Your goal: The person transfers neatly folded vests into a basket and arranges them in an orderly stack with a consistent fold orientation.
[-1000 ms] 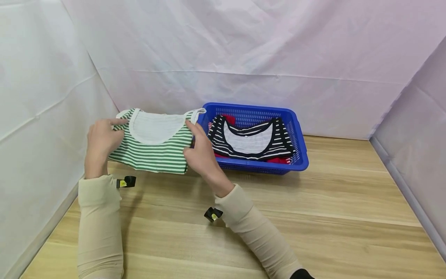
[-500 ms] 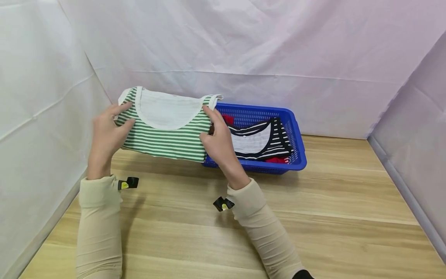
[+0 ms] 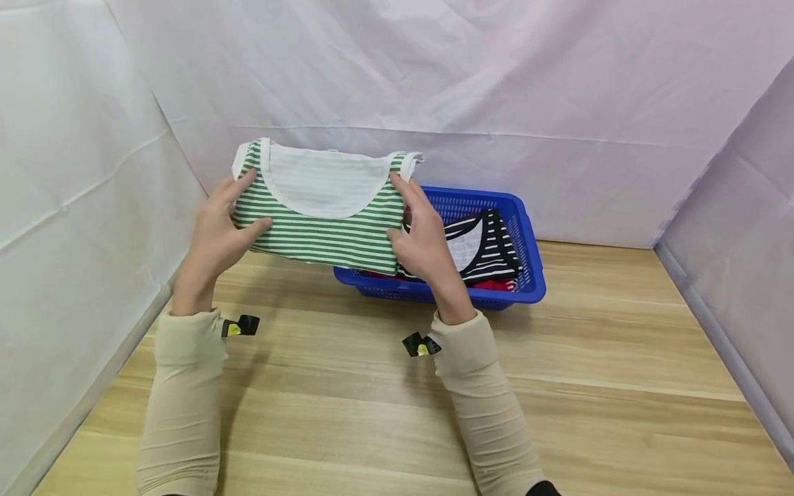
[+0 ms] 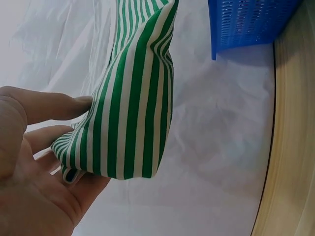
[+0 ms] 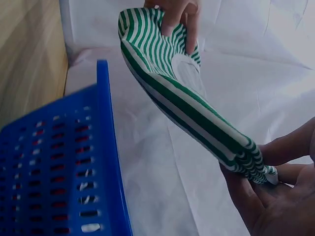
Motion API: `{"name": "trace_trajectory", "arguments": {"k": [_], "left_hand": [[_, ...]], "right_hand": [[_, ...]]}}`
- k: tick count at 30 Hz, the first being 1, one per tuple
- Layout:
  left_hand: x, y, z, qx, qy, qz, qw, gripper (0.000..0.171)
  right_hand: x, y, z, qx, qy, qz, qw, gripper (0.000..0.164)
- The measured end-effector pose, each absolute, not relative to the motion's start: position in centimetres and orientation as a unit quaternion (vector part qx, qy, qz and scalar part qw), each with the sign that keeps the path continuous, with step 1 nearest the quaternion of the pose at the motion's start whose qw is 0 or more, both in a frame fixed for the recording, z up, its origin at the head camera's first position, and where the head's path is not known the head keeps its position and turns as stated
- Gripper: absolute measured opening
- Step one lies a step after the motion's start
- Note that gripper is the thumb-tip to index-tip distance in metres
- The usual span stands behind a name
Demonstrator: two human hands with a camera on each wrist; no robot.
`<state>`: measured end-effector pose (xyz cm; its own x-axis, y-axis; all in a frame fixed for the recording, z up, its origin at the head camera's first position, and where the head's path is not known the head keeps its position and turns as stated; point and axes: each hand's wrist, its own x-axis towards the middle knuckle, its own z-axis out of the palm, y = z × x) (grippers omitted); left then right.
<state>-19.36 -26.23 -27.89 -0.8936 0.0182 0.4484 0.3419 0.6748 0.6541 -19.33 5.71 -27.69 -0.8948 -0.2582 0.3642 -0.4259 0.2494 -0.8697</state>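
A folded green-and-white striped tank top [image 3: 322, 234] with a white neckline hangs in the air between both hands. My left hand [image 3: 217, 234] grips its left side, thumb in front and other fingers behind, as the left wrist view shows on the striped cloth [image 4: 128, 108]. The right side is pinched by my right hand [image 3: 424, 238], and the right wrist view shows that hand's fingers [image 5: 246, 191] around the folded edge. Behind and below the garment's right end stands a blue basket [image 3: 533, 275], partly covered by it. Inside lies a black-and-white striped top [image 3: 496, 248].
Red cloth [image 3: 496, 284] shows under the black-striped top in the basket. The basket stands on a wooden table [image 3: 347, 386] near the back white curtain [image 3: 589, 186]. A white sheet [image 3: 74, 207] also hangs along the left side.
Both hands have lifted the green-striped tank top up and carried it right, so it now overlaps the basket's left part. The basket has stayed in place.
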Motion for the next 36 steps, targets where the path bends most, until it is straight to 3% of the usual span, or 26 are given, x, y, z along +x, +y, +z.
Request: {"name": "trace_trajectory", "arguments": {"k": [6, 24, 36], "left_hand": [[-19.5, -24.8, -28.1, -0.121, -0.891, -0.398, 0.183, 0.089], [-20.6, -20.2, -29.6, -0.157, -0.792, -0.55, 0.211, 0.088], [-21.0, -17.8, -30.2, -0.18, -0.795, -0.558, 0.157, 0.087]], "right_hand": [[-19.8, 7.2, -27.6, 0.201, -0.788, 0.575, 0.086, 0.082], [-20.7, 11.3, -27.9, 0.184, -0.78, 0.584, 0.125, 0.081], [-20.7, 14.8, -28.3, 0.164, -0.805, 0.56, 0.106, 0.083]]}}
